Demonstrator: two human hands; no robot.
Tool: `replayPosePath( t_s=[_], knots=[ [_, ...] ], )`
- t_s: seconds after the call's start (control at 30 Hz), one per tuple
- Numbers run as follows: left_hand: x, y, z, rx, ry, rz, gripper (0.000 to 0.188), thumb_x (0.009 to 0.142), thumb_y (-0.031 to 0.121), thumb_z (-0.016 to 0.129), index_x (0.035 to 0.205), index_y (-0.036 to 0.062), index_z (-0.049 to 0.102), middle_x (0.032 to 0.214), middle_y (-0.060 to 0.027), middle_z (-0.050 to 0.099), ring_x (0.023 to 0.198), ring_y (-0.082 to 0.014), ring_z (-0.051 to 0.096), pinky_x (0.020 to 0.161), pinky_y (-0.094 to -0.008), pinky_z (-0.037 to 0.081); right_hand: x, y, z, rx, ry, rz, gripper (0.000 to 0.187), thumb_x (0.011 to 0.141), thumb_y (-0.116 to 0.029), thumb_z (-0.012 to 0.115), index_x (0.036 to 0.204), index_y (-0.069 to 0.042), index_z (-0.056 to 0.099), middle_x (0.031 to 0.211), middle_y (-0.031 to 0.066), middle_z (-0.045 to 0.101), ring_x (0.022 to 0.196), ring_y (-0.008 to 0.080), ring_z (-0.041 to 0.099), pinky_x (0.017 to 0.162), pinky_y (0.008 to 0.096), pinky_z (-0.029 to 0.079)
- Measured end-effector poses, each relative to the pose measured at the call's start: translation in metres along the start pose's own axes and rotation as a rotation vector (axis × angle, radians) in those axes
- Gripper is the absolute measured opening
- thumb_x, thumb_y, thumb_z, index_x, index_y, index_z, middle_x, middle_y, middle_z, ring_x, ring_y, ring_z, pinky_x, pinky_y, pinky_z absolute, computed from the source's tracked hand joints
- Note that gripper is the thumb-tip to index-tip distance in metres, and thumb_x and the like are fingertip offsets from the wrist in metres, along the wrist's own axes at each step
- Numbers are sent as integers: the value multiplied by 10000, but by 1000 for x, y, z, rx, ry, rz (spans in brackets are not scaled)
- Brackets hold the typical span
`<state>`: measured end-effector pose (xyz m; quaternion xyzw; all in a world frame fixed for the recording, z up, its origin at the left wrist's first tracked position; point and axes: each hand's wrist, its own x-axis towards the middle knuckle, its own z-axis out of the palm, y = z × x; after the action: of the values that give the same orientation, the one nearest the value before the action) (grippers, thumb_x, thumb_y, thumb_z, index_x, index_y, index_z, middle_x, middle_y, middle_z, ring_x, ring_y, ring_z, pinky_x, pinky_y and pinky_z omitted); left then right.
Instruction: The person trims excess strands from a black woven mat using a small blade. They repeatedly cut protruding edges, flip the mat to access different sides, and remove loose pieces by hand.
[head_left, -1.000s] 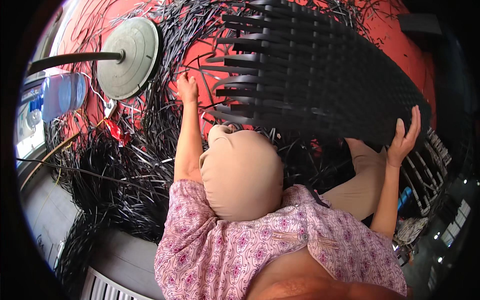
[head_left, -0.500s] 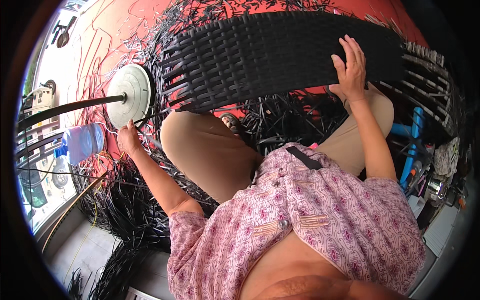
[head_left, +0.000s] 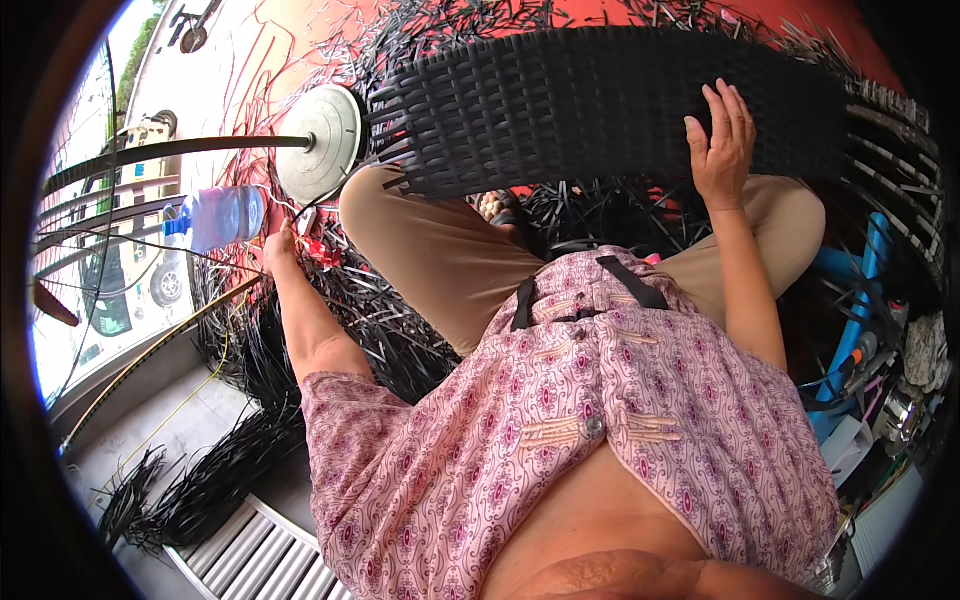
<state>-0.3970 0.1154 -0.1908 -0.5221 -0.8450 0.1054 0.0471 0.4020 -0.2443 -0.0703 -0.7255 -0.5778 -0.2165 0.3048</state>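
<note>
From where I stand, clock centered on the seated person: woven black panel spans 11 to 1 o'clock, just past the bent knees, loose strip ends sticking out of its left end.

Right hand at 1 o'clock, laid against the panel face, fingers extended, thumb apart. Left hand at 10, fingers curled together, looks like a pinch on a thin black strip; grip detail too small to confirm. Red wrapper just beside it.

Surface: red floor toward 12, strewn with black offcuts. Dense tangle of black strips at 9 to 10, beside the left leg; a long bundle of strips trails at 8 over the grey ledge.

Room: round pale base with dark pole, between 10 and 11. Blue-tinted water bottle on its side, 10. White vehicle in bright light past it. White slatted rack, 8. Banded rods, 2. Blue pipes between 2 and 3, mixed clutter around 3.
</note>
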Motion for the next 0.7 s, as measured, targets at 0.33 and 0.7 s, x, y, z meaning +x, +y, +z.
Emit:
replayPosePath(
  t_s=[0.33, 0.7],
  knots=[
    [-40, -72, -30, -1151, -384, -440, 648, 999, 721, 509, 943, 123, 752, 955, -55, 795, 783, -210, 730, 642, -379, 516, -16, -6, -14, 0, 26, -44, 427, 1042, -287, 649, 1409, -68, 649, 1494, 115, 595, 1390, 337, 544, 1163, 462, 412],
    [-72, -119, -17, -1729, -141, -528, 739, 1041, 669, 490, 839, 26, 793, 804, -105, 788, 682, -228, 730, 643, -356, 598, -20, -3, -11, -15, 14, -81, 419, 1073, -285, 601, 1419, -51, 639, 1503, 116, 592, 1388, 335, 552, 1152, 458, 425]
  ],
)
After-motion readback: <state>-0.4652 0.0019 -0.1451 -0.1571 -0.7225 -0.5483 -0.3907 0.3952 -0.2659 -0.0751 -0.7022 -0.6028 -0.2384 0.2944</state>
